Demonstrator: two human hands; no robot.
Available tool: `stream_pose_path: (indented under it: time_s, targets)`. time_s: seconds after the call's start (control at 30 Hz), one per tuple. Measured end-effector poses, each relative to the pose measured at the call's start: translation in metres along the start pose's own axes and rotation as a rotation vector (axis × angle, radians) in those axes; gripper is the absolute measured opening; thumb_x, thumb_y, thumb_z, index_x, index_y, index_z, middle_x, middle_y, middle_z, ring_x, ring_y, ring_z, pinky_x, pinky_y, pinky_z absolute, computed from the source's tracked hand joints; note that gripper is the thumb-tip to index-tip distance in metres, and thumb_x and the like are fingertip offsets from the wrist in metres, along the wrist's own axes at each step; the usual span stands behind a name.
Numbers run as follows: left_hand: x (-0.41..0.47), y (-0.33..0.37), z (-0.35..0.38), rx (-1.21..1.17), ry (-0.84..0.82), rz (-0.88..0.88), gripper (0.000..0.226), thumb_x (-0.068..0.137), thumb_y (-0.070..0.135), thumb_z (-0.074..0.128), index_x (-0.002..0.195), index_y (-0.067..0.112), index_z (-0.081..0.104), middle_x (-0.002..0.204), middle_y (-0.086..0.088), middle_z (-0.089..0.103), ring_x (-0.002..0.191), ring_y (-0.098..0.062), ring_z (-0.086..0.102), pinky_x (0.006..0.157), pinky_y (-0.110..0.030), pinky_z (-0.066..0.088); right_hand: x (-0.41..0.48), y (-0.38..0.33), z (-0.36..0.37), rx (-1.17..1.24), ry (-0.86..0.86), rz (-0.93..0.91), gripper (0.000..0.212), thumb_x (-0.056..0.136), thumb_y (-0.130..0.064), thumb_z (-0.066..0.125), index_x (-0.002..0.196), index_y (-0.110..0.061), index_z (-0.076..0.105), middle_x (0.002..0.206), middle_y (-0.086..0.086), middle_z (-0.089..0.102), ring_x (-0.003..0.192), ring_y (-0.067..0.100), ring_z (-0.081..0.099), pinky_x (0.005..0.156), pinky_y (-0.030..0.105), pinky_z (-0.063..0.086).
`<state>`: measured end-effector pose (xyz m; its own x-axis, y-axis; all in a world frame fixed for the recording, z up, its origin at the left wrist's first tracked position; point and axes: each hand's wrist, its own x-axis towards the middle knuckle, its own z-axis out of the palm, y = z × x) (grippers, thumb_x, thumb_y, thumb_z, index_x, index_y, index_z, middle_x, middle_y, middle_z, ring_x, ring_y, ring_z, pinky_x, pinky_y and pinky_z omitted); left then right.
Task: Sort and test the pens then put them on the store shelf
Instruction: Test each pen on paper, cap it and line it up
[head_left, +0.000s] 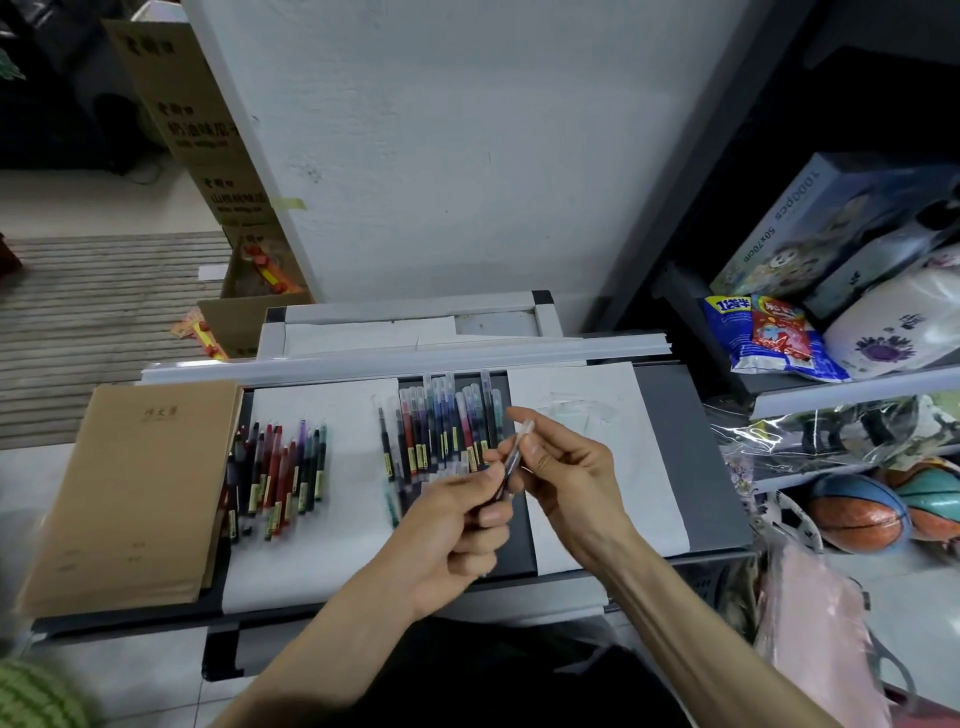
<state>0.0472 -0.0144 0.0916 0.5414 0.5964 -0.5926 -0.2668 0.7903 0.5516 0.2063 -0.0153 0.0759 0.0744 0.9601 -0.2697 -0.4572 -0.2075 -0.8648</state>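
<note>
Over the grey tray (675, 415), left hand (457, 519) pinches one pen (514, 457) low, right hand (561, 467) pinches its cap end; one loose pile (280, 478), one capped row (447, 421) beyond.

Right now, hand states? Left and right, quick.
Left hand: closed, fingers gripping the lower end of a pen.
Right hand: closed, fingers pinching the same pen's upper, clear end.

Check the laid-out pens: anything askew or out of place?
Yes. The left pile of pens lies loose and overlapping, unlike the neater capped row. One dark pen lies apart, left of that row. Nothing looks spilled or broken.
</note>
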Motion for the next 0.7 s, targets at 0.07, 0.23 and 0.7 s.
stream_pose_path:
  time_s: [0.07,0.23,0.7]
  targets:
    - [0.012,-0.006,-0.007,0.181,0.024,0.092,0.029,0.106,0.024,0.058,0.097,0.002,0.075,0.072,-0.007,0.056,0.053,-0.013,0.045,0.045,-0.022,0.036,0.005,-0.002,-0.015,-0.101,-0.029,0.018,0.034,0.099,0.004,0.056,0.131,-0.002,0.067,0.097,0.022,0.075,0.083,0.026,0.071,0.074,0.031,0.060]
    - [0.050,-0.013,-0.042,1.150,0.344,0.301,0.026,0.101,0.037,0.067,0.078,0.028,0.074,0.067,0.016,0.067,0.060,0.006,0.058,0.063,-0.011,0.038,0.031,0.026,-0.068,-0.851,0.069,0.117,0.027,0.101,-0.029,0.066,0.127,-0.027,0.071,0.113,-0.003,0.076,0.100,0.015,0.073,0.100,0.040,0.056]
    - [0.104,-0.017,-0.056,1.491,0.585,0.140,0.047,0.097,0.038,0.071,0.065,0.015,0.047,0.060,0.000,0.053,0.050,-0.011,0.049,0.046,-0.026,0.039,0.081,0.043,-0.132,-1.702,0.275,0.049,0.023,0.103,-0.018,0.049,0.122,-0.012,0.062,0.114,0.009,0.056,0.103,0.028,0.055,0.077,0.039,0.054]
